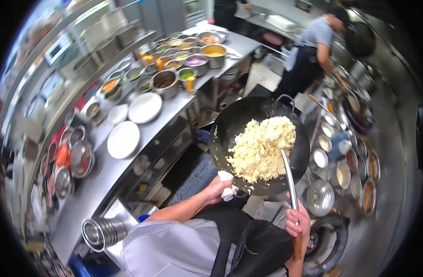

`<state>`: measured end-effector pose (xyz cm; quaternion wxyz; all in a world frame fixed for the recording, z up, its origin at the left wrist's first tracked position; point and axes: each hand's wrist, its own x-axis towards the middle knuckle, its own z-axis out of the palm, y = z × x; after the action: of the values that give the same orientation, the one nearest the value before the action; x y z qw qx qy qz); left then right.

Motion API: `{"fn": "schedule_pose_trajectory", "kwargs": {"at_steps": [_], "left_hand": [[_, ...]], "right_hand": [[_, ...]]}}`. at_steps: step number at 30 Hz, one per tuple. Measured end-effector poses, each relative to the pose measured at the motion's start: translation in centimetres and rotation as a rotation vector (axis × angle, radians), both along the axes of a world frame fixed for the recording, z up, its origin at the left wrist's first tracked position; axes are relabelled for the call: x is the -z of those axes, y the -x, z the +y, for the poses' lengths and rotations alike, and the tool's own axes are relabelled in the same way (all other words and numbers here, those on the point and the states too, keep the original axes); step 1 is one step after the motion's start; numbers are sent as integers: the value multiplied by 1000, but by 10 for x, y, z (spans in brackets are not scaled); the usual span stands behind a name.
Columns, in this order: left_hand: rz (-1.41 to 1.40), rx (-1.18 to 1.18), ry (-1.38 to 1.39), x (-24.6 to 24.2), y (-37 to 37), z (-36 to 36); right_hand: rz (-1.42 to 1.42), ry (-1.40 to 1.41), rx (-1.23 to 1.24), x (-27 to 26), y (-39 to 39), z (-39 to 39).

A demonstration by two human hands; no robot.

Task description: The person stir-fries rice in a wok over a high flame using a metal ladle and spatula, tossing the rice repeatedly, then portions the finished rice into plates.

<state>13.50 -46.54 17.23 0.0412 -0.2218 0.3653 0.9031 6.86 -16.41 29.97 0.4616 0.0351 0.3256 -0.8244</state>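
Note:
A dark wok [228, 117] is held in front of me, heaped with yellowish egg fried rice [254, 152]. My left hand [216, 190] grips its near edge through a folded white cloth [226, 188]. In my right hand [298, 218] is a metal ladle [290, 175] with a wooden handle end. The ladle's bowl rests in the rice, partly hidden by it. Some grains stick to the wok's left wall, and a metal loop handle [288, 100] shows at its far side.
To the left, a steel counter [156, 126] bears white plates [123, 139] and several metal pots of ingredients [196, 64]. A burner [324, 239] lies at lower right, near seasoning containers [343, 173] and a metal strainer [320, 197]. A co-worker [310, 52] stands beyond the wok.

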Motion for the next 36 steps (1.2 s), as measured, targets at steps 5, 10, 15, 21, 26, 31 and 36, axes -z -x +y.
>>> {"fn": "schedule_pose_trajectory", "kwargs": {"at_steps": [5,10,15,21,26,31,36], "left_hand": [[12,-301,-7,-5,-57,-62],[-92,-617,63,-20,-101,-94],[-148,-903,43,-11,-139,-91],[-184,-1304,14,-14,-148,-57],[-226,-1590,-21,-33,-130,-15],[-752,-1553,489,-19,-104,23],[-1045,-1416,778,-35,-74,39]], "right_hand": [[25,-87,-277,-22,37,-93],[4,-5,-555,-31,76,-184],[18,58,-860,-23,115,-285],[-6,154,-1212,-7,139,-414],[114,80,-1354,4,136,-519],[499,83,-1437,59,106,-630],[1022,80,-1302,125,87,-695]]}}
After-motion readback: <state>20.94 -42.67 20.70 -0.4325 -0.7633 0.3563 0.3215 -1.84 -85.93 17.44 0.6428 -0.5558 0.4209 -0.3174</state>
